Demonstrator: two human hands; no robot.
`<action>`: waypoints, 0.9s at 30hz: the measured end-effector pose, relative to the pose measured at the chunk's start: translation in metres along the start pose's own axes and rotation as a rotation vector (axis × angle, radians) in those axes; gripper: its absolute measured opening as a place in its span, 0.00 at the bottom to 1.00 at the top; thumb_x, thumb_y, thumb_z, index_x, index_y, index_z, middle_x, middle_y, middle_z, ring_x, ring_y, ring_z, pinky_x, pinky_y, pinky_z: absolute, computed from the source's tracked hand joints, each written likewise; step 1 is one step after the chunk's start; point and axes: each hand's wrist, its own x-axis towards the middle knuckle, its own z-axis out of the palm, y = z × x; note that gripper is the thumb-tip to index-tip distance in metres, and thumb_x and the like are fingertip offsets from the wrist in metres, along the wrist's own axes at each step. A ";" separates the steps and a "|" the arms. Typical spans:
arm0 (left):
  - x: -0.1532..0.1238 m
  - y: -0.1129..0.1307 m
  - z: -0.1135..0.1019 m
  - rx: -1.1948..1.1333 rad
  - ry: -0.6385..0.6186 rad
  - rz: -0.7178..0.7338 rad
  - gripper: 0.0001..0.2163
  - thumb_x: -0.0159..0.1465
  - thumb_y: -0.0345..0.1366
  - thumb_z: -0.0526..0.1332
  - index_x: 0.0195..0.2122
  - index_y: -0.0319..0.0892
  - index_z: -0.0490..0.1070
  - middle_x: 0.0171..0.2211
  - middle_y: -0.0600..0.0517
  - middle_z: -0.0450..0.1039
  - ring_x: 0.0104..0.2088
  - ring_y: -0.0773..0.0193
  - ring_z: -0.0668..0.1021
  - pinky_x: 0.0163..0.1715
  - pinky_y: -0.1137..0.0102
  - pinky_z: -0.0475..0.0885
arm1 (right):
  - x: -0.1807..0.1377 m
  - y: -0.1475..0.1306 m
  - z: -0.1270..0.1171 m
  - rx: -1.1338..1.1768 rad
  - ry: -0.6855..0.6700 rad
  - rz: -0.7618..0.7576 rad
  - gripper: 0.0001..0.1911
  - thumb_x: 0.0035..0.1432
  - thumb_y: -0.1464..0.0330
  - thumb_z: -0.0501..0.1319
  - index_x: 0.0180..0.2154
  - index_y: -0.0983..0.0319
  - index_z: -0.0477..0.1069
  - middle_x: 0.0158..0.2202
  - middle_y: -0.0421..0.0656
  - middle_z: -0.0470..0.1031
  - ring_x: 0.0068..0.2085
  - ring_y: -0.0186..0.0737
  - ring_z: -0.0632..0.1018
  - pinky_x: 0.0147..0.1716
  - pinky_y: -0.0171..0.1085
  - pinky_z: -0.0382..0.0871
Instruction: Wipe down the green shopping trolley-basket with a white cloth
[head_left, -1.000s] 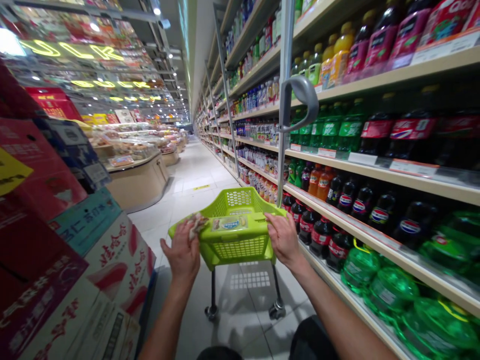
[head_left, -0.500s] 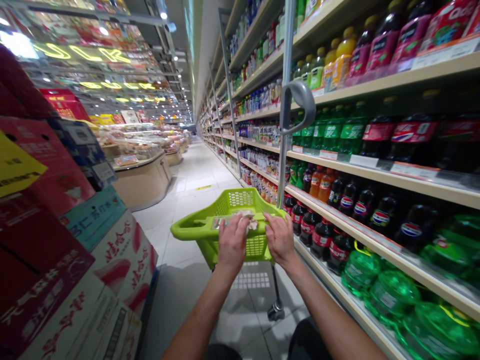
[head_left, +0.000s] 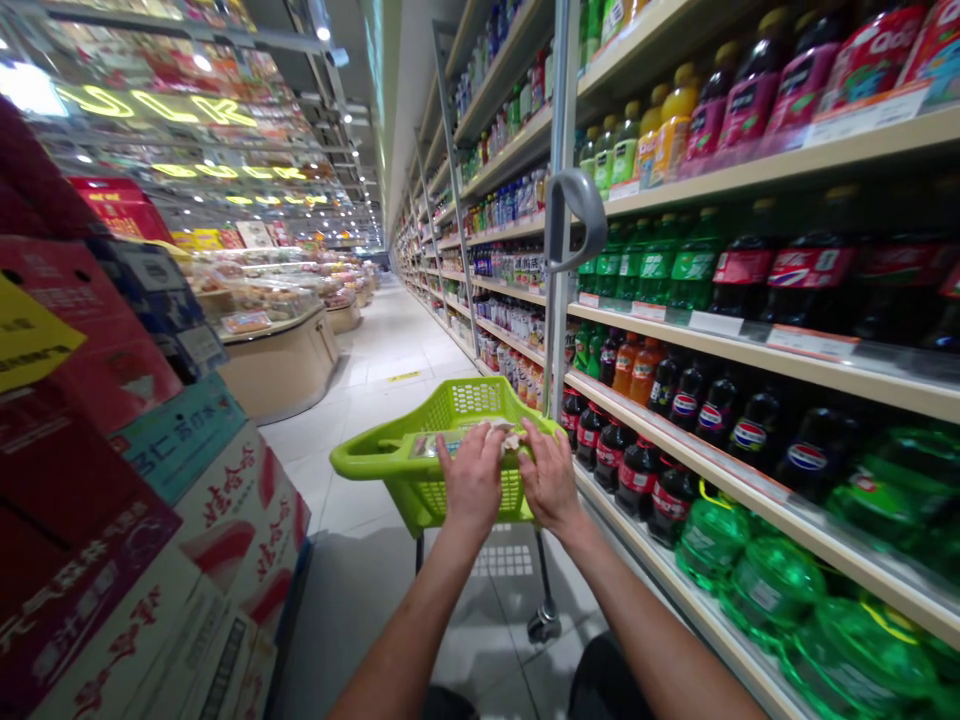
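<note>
A lime-green shopping cart (head_left: 360,458) stands in front of me, its handlebar crossing below the basket. On the bar lies a crumpled whitish tissue or wipe (head_left: 511,440). My left hand (head_left: 474,482) is closed over the tissue's left part and presses it to the bar. My right hand (head_left: 550,475) has its fingers curled at the tissue's right end, also against the bar, close beside the left hand. The palms and the underside of the bar are hidden. A clear-covered label panel (head_left: 431,444) shows on the bar left of my left hand.
Drink shelves (head_left: 750,330) run along the right, with a grey loop handle (head_left: 577,220) on an upright post. Stacked cartons (head_left: 225,500) stand close on the left. Display counters (head_left: 285,370) line the far left side. A tiled aisle (head_left: 390,330) leads ahead between them.
My right hand has moved left along the bar to the tissue, closer to my left hand. The tissue shows more between the hands. The view has shifted slightly.
</note>
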 end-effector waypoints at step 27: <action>-0.003 -0.006 -0.003 0.032 -0.027 0.043 0.13 0.60 0.34 0.53 0.44 0.39 0.69 0.49 0.40 0.65 0.50 0.54 0.68 0.49 0.57 0.63 | -0.005 -0.002 0.004 0.053 0.050 0.007 0.25 0.62 0.62 0.41 0.58 0.62 0.47 0.46 0.48 0.69 0.47 0.44 0.68 0.52 0.51 0.51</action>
